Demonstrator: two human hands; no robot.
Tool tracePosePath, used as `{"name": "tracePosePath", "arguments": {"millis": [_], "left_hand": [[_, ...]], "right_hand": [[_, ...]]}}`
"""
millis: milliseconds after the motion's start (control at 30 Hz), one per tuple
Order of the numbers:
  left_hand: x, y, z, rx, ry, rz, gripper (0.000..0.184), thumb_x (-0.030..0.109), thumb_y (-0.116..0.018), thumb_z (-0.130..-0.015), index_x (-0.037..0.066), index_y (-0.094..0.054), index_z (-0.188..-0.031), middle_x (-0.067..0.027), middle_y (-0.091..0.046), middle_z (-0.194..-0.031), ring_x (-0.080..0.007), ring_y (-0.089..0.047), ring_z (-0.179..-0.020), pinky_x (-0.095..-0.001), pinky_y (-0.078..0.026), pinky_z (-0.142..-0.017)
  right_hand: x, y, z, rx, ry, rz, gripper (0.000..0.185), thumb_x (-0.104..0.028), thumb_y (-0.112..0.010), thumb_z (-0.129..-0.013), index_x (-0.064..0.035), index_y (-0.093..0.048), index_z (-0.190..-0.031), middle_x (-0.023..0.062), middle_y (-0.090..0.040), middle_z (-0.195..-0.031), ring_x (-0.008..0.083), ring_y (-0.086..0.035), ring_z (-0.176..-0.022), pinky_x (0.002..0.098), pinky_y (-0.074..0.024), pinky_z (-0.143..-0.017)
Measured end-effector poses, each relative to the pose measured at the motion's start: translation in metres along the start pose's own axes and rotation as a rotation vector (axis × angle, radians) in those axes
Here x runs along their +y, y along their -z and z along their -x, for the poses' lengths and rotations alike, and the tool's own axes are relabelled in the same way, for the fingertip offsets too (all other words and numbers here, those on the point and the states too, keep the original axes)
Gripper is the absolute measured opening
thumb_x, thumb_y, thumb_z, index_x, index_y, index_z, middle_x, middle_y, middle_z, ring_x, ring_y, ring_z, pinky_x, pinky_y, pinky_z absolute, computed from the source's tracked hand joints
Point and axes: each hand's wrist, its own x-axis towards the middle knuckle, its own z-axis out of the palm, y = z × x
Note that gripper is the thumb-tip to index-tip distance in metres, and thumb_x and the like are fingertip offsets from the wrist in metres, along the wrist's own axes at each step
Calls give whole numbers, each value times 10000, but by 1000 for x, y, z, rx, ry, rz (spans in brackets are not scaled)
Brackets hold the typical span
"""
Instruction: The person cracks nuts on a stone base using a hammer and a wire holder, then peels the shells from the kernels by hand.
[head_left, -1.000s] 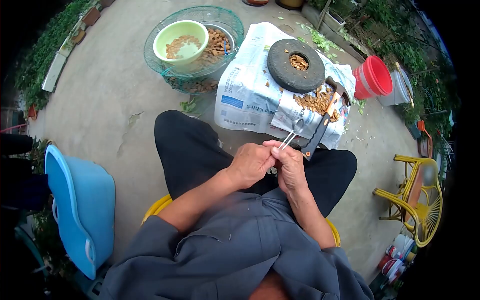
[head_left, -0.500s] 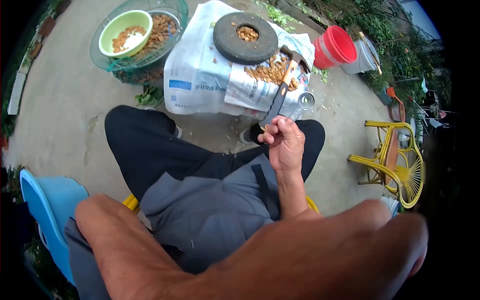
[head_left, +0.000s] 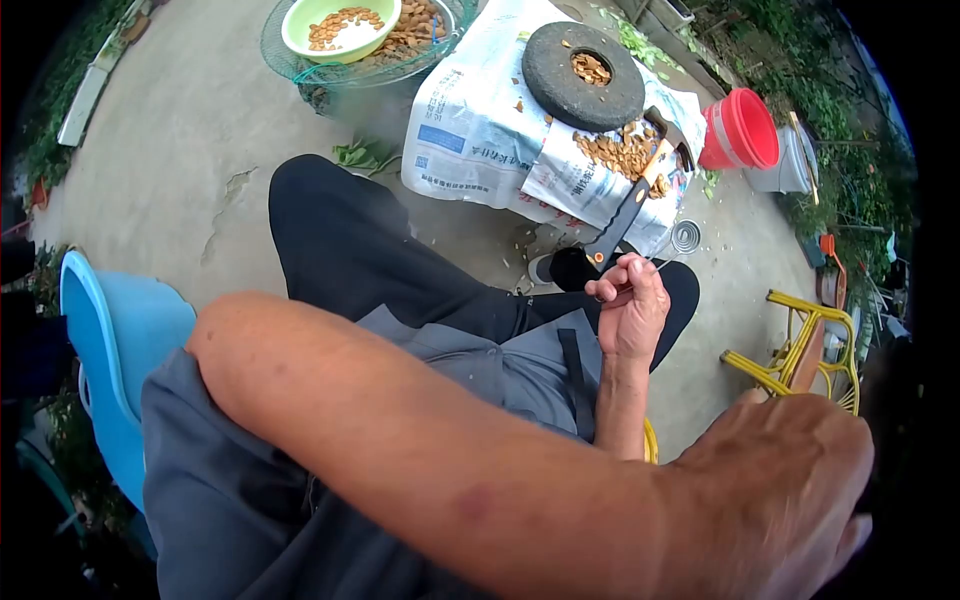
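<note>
Tool (head_left: 685,237) is in the right hand (head_left: 635,305), over the near right of the scene. Thin bright shaft runs from the fingers toward the far right, ending in a round head with rings; can't tell if it's a wire coil or ridged metal. Head shows right of the hammer (head_left: 628,210), just beyond the near-right edge of the newspaper (head_left: 465,140).

Right hand: fingers curled in, thumb and fingertips pinching the shaft's near end. Left hand (head_left: 775,485): arm crosses the body to the near right, back of the hand up, fingers mostly hidden; can't tell if it's gripping anything.

Handling, my read: light, likely metal, shaft a bit springy, head easily bent if pressed hard. Smooth and narrow, so it could slip or roll in the fingers. Not brittle. Take it by the shaft, thumb opposing two fingers, fairly close to the head for better control; don't squeeze the rings.
</note>
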Motion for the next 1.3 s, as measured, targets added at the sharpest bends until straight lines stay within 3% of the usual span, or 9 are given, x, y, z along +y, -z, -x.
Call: {"name": "tracePosePath", "arguments": {"millis": [233,333,400,500,800,867,1067,1167,1300], "left_hand": [[31,18,66,130,-65,93,591,462,-555,-951,-64,-524,-1219,-234,-620,-1181,-277,-642,-1000,-374,-491,-899],[18,49,97,506,-186,59,591,458,-577,-944,-64,-523,-1218,-238,-618,-1182,-275,-645,-986,-373,-490,-901],[-21,95,117,895,-232,-212,496,354,-597,-951,-61,-528,-1212,-212,-630,-1154,-237,-640,-961,-347,-503,-857],[-72,140,148,1323,253,-1263,316,138,-700,-856,-8,-614,-1122,-120,-647,-1008,-213,-621,-844,-335,-490,-716],[-51,275,232,1634,49,-1434,234,119,-692,-853,-11,-667,-1047,-103,-686,-870,-161,-629,-755,-316,-505,-666],[-22,309,244,1735,133,-1445,251,174,-690,-851,8,-665,-1037,-215,-678,-1010,-348,-666,-893,-433,-500,-836],[5,413,284,1590,835,-1750,309,163,-717,-794,56,-691,-1083,-199,-687,-983,-369,-657,-995,-450,-523,-871],[1,437,287,1396,1067,-1714,222,169,-711,-789,52,-720,-977,-209,-664,-1059,-380,-663,-976,-465,-540,-834],[1,442,288,1456,958,-1777,176,147,-696,-794,9,-713,-902,-212,-655,-1060,-395,-663,-948,-475,-547,-797]], "right_hand": [[-1,2,1,49,-11,22,138,-123,-629,-924,3,-600,-876,56,-538,-734,163,-492,-571,352,-483,-586],[-4,0,-3,87,1,56,134,-109,-628,-906,18,-604,-871,55,-535,-744,136,-468,-583,310,-469,-563],[-8,-9,-1,65,21,112,143,-106,-616,-903,30,-616,-859,36,-515,-726,93,-441,-579,256,-427,-525],[-13,-24,0,-18,-27,225,155,-106,-609,-896,46,-624,-872,17,-493,-695,72,-419,-566,240,-394,-506],[14,-45,3,-186,-78,452,200,-167,-628,-876,26,-678,-890,-57,-501,-660,26,-407,-560,195,-315,-525],[24,-39,-2,-190,-26,471,201,-159,-642,-887,35,-654,-834,-11,-513,-663,45,-387,-523,202,-303,-480],[21,-47,-13,-208,-56,533,160,-109,-583,-923,16,-679,-899,-21,-613,-732,38,-523,-642,196,-418,-592],[34,-50,-22,-140,23,530,206,-138,-648,-875,56,-657,-806,22,-564,-687,56,-399,-492,210,-307,-442],[42,-47,-32,-128,-6,582,200,-128,-645,-873,57,-651,-799,28,-575,-687,58,-410,-493,211,-316,-443]]}}
